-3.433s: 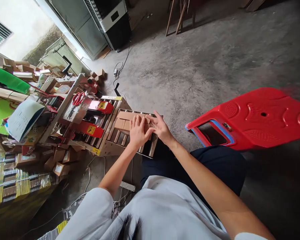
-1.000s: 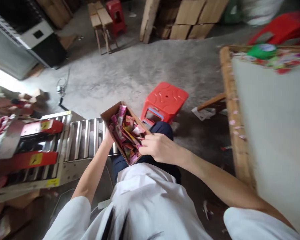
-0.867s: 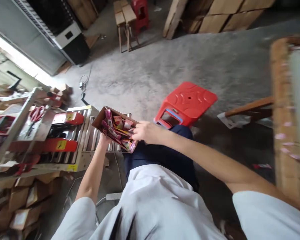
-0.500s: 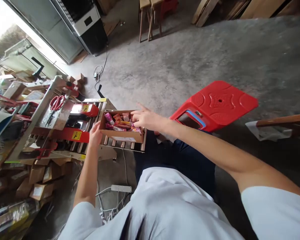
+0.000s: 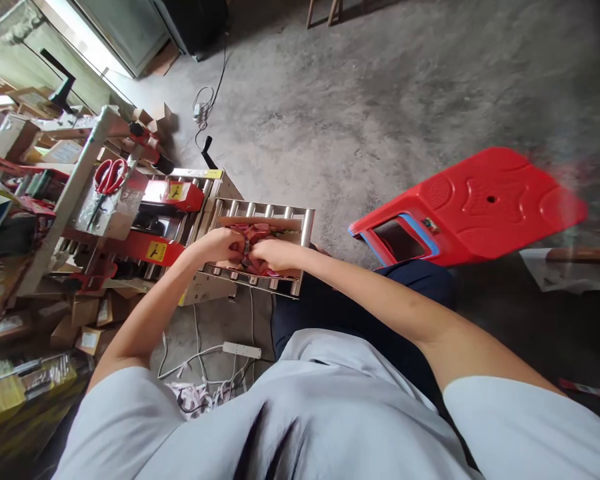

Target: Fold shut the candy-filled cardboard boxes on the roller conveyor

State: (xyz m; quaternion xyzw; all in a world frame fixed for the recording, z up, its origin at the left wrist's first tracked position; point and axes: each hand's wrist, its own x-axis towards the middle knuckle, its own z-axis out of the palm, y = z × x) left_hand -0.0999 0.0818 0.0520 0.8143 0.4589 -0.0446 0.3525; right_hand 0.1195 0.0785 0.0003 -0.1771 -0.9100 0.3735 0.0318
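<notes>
An open cardboard box [image 5: 294, 235] rests on the metal rollers [image 5: 306, 223] at the end of a conveyor. Pink and red wrapped packets [image 5: 260, 230] lie inside it. Both hands are in the box, close together near its middle. My left hand [image 5: 224, 245] is curled among the packets, its fingertips partly hidden. Beside it, my right hand [image 5: 270, 255] has its fingers bent and pressed down on the packets. What either hand holds between its fingers is too small to make out.
Left of the box stands a sealing machine with red guards [image 5: 165, 251] and a black crank [image 5: 209, 153]. Red scissors [image 5: 111, 177] lie on it. A red plastic stool [image 5: 495, 200] is at the right. A power strip [image 5: 242, 350] and cables lie on the floor below.
My left hand has moved from the box's left edge into the box. My right hand has gone down among the packets and closed. The view has tilted downward.
</notes>
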